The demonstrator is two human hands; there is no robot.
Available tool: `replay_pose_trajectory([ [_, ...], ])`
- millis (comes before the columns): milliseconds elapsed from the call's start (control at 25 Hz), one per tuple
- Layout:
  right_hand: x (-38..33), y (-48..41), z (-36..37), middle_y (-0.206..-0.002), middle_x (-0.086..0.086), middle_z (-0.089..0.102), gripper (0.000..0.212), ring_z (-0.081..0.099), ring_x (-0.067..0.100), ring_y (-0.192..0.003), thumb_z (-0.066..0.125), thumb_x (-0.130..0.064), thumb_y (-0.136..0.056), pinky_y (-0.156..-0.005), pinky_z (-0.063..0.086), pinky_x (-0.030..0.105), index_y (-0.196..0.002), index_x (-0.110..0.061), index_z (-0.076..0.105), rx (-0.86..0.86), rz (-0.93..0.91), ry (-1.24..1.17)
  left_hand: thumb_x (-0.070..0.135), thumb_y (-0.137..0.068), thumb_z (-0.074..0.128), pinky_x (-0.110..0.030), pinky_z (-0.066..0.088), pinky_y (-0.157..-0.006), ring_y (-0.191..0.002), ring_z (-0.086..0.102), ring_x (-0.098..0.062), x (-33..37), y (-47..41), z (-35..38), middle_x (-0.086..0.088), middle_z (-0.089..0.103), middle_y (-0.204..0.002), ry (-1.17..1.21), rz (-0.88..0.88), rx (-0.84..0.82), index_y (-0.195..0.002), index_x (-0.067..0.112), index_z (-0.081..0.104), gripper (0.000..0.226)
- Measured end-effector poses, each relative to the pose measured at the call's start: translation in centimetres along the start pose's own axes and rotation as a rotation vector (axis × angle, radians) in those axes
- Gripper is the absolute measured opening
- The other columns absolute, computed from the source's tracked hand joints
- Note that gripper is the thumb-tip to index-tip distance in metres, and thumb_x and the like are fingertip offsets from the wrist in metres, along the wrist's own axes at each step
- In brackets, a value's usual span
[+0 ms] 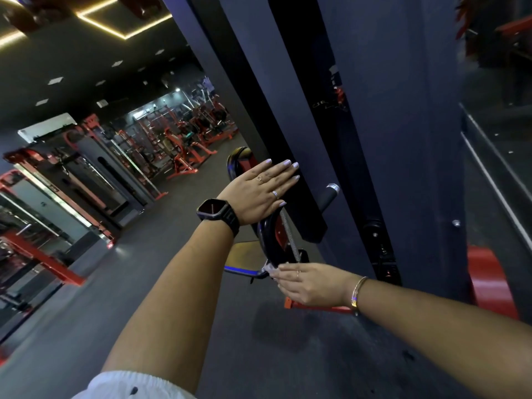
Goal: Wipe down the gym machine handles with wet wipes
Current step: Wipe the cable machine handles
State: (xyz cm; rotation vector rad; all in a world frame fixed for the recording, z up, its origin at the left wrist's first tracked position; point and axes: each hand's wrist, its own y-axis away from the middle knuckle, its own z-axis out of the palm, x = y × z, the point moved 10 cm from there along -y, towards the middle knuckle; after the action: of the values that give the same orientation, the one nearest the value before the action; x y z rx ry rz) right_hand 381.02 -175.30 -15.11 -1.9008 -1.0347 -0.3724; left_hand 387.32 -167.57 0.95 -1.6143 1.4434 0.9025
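Left hand (pixel 259 191), fingers straight and together, is pressing flat on the black padded upright panel (pixel 293 125). Right hand (pixel 308 286), fingers together, is pressing the white wet wipe (pixel 269 269) onto the black curved metal handle (pixel 266 246); the thumb's grip cannot be told. Risk: the bunched wipe is likely to slip, leaving the curve unwiped.

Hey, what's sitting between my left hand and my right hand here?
Head view: a curved black bar and a coiled metal spring, red bracket behind, run from the left hand down to the right hand, which touches the wet wipe.
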Motion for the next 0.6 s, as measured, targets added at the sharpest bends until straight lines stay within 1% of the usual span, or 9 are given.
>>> replay_pose_trajectory([
  [40, -0.2, 0.1, -0.2, -0.126, 0.01, 0.062, 0.027, 0.042, 0.026, -0.134, 0.046, -0.007, -0.095, -0.119, 0.014, 0.042, -0.116, -0.007, 0.064, 0.001, -0.009, -0.004, 0.036, -0.103, 0.014, -0.039, 0.014, -0.118, -0.144, 0.024, -0.021, 0.1, 0.1, 0.0, -0.008, 0.028, -0.155, 0.005, -0.012, 0.001, -0.149, 0.011, 0.03, 0.054],
  [80, 0.5, -0.7, -1.1, -0.126, 0.011, 0.061, 0.027, 0.044, 0.027, -0.132, 0.048, -0.006, -0.095, -0.118, 0.019, 0.042, -0.117, -0.006, 0.064, 0.036, 0.013, -0.028, 0.036, -0.104, 0.014, -0.039, 0.014, -0.118, -0.144, 0.023, -0.021, 0.1, 0.1, 0.0, -0.008, 0.028, -0.155, 0.011, -0.024, -0.001, -0.149, 0.011, 0.03, 0.054],
  [160, 3.5, -3.4, -4.3, -0.127, 0.013, 0.061, 0.027, 0.048, 0.027, -0.129, 0.048, -0.004, -0.096, -0.11, 0.035, 0.04, -0.117, -0.003, 0.065, 0.2, 0.117, -0.098, 0.036, -0.103, 0.017, -0.04, 0.016, -0.118, -0.144, 0.023, -0.02, 0.0, 0.1, 0.2, -0.008, 0.028, -0.155, 0.016, -0.03, -0.006, -0.149, 0.011, 0.03, 0.053],
  [240, 6.0, -4.6, -6.2, -0.127, 0.013, 0.061, 0.028, 0.048, 0.026, -0.129, 0.045, -0.002, -0.097, -0.105, 0.041, 0.04, -0.116, -0.002, 0.066, 0.309, 0.206, -0.14, 0.036, -0.103, 0.02, -0.04, 0.017, -0.117, -0.144, 0.024, -0.02, 0.0, 0.0, 0.2, -0.007, 0.028, -0.155, 0.009, -0.021, -0.013, -0.149, 0.011, 0.031, 0.053],
  [280, 6.4, -4.3, -6.0, -0.13, 0.012, 0.059, 0.03, 0.047, 0.025, -0.13, 0.043, -0.001, -0.098, -0.106, 0.04, 0.04, -0.118, -0.003, 0.065, 0.313, 0.226, -0.13, 0.036, -0.103, 0.021, -0.039, 0.018, -0.117, -0.144, 0.024, -0.02, 0.1, 0.0, 0.2, -0.007, 0.029, -0.155, 0.002, -0.019, -0.017, -0.149, 0.011, 0.031, 0.053],
  [360, 5.5, -1.8, -3.6, -0.138, 0.01, 0.053, 0.034, 0.042, 0.023, -0.134, 0.044, -0.001, -0.097, -0.11, 0.036, 0.038, -0.128, -0.004, 0.058, 0.237, 0.236, -0.139, 0.035, -0.103, 0.02, -0.039, 0.018, -0.117, -0.144, 0.025, -0.02, 0.2, 0.2, 0.1, -0.008, 0.029, -0.155, 0.001, -0.027, -0.023, -0.149, 0.011, 0.031, 0.053],
  [480, 2.2, 1.4, -1.0, -0.143, 0.008, 0.048, 0.039, 0.037, 0.02, -0.137, 0.054, -0.004, -0.093, -0.113, 0.031, 0.036, -0.133, -0.006, 0.054, 0.105, 0.136, -0.167, 0.035, -0.103, 0.022, -0.04, 0.018, -0.117, -0.144, 0.025, -0.021, 0.6, 0.9, 0.0, -0.008, 0.029, -0.155, 0.036, -0.046, -0.04, -0.149, 0.011, 0.031, 0.053],
  [520, 2.1, 1.6, -1.3, -0.141, 0.009, 0.049, 0.037, 0.039, 0.021, -0.136, 0.054, -0.003, -0.093, -0.113, 0.032, 0.036, -0.131, -0.006, 0.056, 0.11, 0.133, -0.185, 0.036, -0.102, 0.023, -0.04, 0.018, -0.117, -0.144, 0.025, -0.021, 0.9, 1.4, 0.1, -0.008, 0.029, -0.155, 0.049, -0.037, -0.05, -0.149, 0.012, 0.031, 0.053],
  [600, 4.5, 0.9, -3.3, -0.137, 0.012, 0.052, 0.033, 0.044, 0.023, -0.133, 0.046, 0.0, -0.097, -0.109, 0.037, 0.037, -0.127, -0.002, 0.059, 0.212, 0.27, -0.281, 0.036, -0.102, 0.024, -0.04, 0.019, -0.117, -0.144, 0.025, -0.02, 1.4, 2.4, 0.3, -0.008, 0.029, -0.155, 0.067, -0.016, -0.067, -0.149, 0.012, 0.031, 0.053],
])
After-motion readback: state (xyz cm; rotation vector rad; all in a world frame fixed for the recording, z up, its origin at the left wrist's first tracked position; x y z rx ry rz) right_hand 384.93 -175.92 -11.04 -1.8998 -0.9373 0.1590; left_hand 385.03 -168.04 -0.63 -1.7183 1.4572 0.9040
